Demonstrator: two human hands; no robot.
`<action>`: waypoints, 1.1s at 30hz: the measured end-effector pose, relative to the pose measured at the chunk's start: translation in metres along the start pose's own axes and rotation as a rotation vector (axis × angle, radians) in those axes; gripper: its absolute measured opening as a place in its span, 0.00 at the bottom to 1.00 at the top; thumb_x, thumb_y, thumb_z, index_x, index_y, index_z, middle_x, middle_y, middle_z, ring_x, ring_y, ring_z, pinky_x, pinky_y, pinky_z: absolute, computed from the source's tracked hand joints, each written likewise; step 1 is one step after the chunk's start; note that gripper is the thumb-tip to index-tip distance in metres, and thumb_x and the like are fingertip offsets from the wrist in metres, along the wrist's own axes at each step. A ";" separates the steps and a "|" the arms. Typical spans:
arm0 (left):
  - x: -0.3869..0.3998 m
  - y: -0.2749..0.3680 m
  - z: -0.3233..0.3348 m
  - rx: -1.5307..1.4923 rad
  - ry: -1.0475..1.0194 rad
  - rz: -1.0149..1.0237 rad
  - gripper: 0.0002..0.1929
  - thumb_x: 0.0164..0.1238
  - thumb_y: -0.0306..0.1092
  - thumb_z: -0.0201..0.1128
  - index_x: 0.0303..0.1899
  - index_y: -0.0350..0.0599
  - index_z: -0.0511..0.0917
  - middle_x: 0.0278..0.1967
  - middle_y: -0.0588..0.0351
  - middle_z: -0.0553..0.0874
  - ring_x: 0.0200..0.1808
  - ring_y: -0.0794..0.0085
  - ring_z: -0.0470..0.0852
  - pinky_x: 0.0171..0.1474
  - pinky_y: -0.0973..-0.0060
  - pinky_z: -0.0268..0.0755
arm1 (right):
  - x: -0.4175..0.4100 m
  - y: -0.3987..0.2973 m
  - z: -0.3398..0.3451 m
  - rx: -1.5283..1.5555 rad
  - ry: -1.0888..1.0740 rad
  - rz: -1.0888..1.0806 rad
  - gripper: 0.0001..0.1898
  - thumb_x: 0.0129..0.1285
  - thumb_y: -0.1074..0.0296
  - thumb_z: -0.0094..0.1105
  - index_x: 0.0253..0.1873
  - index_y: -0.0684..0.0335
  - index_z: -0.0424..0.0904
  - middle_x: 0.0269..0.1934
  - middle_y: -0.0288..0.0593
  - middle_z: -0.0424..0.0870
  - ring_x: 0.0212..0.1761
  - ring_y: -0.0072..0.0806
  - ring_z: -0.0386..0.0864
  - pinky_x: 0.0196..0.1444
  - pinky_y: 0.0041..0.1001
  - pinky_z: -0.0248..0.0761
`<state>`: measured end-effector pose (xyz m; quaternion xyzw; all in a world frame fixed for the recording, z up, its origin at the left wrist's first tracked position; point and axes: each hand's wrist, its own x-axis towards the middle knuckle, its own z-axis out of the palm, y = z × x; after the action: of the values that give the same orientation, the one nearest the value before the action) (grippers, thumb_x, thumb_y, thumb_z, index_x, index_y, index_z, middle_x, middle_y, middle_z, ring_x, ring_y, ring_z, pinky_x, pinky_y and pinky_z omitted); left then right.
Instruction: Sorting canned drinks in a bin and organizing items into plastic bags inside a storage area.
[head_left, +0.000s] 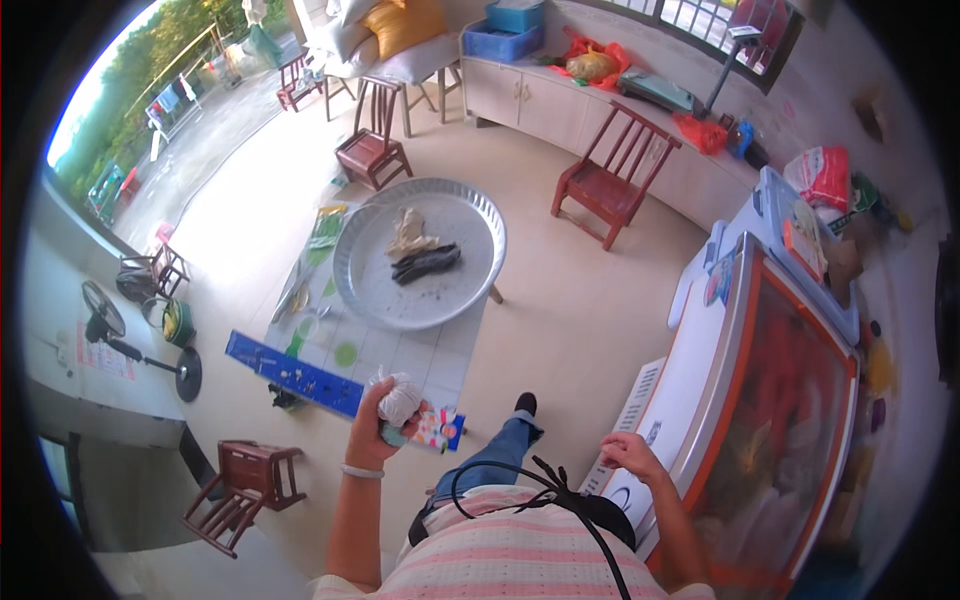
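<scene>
My left hand (369, 427) holds a ball of white yarn or string (398, 398), raised above the near end of the low table (420, 352). Something pale green shows just below the ball, and I cannot tell whether it is in the hand. My right hand (628, 455) is beside the chest freezer (675, 427), its fingers curled in and nothing visible in them. On the table rests a large round metal tray (367, 292). A dark bundle (426, 264) and a crumpled beige piece (411, 234) lie in it.
Dark red wooden chairs stand around the table, including one at the right (611, 187) and one at the lower left (255, 480). A pedestal fan (105, 311) is by the left wall. A long cabinet (555, 105) lines the back wall. Black cables (540, 480) hang before my waist.
</scene>
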<state>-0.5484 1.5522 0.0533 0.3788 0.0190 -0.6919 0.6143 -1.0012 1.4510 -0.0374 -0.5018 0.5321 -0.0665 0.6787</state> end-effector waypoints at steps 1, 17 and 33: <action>0.019 0.005 0.006 -0.002 -0.002 0.001 0.19 0.68 0.50 0.56 0.43 0.42 0.76 0.32 0.43 0.83 0.26 0.66 0.80 0.23 0.78 0.72 | 0.013 -0.013 -0.014 0.009 0.027 0.011 0.14 0.66 0.65 0.57 0.49 0.70 0.76 0.30 0.44 0.83 0.31 0.27 0.83 0.36 0.23 0.78; 0.313 0.101 0.203 0.179 -0.139 -0.016 0.16 0.69 0.46 0.57 0.44 0.42 0.76 0.32 0.47 0.84 0.31 0.70 0.82 0.21 0.77 0.69 | 0.216 -0.077 -0.261 0.605 0.347 0.190 0.06 0.62 0.72 0.59 0.41 0.66 0.76 0.23 0.40 0.75 0.27 0.35 0.80 0.31 0.34 0.76; 0.542 0.234 0.329 0.096 0.217 0.204 0.19 0.68 0.50 0.56 0.44 0.41 0.75 0.33 0.44 0.82 0.26 0.70 0.80 0.22 0.79 0.70 | 0.552 -0.365 -0.426 0.507 0.233 0.099 0.04 0.63 0.70 0.58 0.36 0.61 0.75 0.22 0.33 0.70 0.27 0.27 0.78 0.30 0.28 0.74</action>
<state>-0.4879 0.8801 0.0941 0.4800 0.0137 -0.5812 0.6570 -0.9406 0.6682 -0.0954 -0.2785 0.5966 -0.2215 0.7194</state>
